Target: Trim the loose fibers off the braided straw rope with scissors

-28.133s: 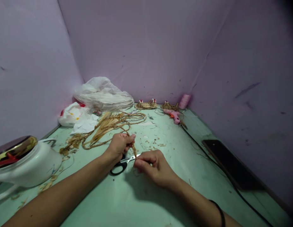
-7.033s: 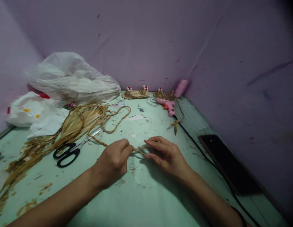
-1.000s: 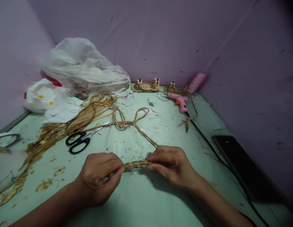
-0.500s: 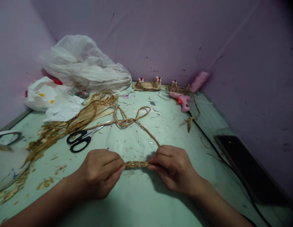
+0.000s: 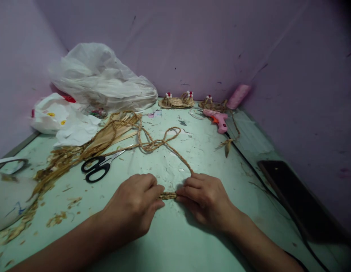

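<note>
Between my two hands stretches a short flat piece of braided rope [image 5: 168, 195], made of strands lying side by side. My left hand [image 5: 137, 204] is closed, its thumb and fingers around the left part of the piece. The right end is pinched in my right hand [image 5: 205, 198]. From behind my right fingers a single braided cord [image 5: 178, 154] runs up and away to a loose tangle of loops on the table. Both hands hide the ends of the piece.
Black-handled scissors [image 5: 97, 169] lie left of the cord, beside dry fibre strips [image 5: 107, 141]. Plastic bags [image 5: 104, 83] stand at the back left. A pink glue gun [image 5: 217, 120] with a black cable, woven pieces with beads [image 5: 177, 102] and a dark phone [image 5: 294, 200] are also around.
My left hand has moved right along the braided piece, so less of it shows between my hands. My right hand has stayed nearly in place.
</note>
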The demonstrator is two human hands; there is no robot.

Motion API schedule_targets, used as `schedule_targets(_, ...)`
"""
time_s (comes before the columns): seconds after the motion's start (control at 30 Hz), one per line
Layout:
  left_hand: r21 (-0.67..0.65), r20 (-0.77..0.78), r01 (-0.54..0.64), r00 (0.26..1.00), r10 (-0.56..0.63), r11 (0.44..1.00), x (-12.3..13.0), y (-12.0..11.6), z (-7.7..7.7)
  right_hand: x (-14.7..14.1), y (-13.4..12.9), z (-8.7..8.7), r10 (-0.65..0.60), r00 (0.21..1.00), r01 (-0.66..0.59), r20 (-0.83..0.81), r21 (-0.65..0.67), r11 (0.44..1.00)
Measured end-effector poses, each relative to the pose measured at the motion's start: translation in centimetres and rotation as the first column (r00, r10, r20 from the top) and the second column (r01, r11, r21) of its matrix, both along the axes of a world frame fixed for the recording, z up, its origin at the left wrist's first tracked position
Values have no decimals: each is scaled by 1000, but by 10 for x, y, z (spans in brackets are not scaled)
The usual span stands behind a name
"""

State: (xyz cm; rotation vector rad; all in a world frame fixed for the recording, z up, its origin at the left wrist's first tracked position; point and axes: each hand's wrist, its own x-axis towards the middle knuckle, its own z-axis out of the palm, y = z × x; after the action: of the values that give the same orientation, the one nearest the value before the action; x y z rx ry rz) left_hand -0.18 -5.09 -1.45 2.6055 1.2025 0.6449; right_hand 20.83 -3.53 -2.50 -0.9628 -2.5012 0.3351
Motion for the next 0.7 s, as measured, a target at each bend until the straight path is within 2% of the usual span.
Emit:
schedule_targets(0.13, -104, 29, 40, 999, -37, 994, 9, 4, -8, -1, 1, -1, 4, 1000, -4, -12, 5, 1000)
schedule_targets(0.3, 38, 43, 75, 996, -77, 996, 10, 5, -14, 1, 0, -3, 5, 1000, -5, 8, 32, 999)
schedule_targets(0.47, 95, -100, 61, 994, -51, 994, 15, 4, -7, 1, -4, -4, -43, 999, 44, -11, 22, 999)
schedule_targets(0.6, 25, -306, 75, 950, -64, 997, 18, 4, 1, 0, -8, -4, -100, 995, 100, -25, 17, 995)
schedule_targets(0.7, 9, -267, 67, 962, -63, 998, 16, 5, -2, -2, -9, -3, -124, 992, 123, -30, -15, 992)
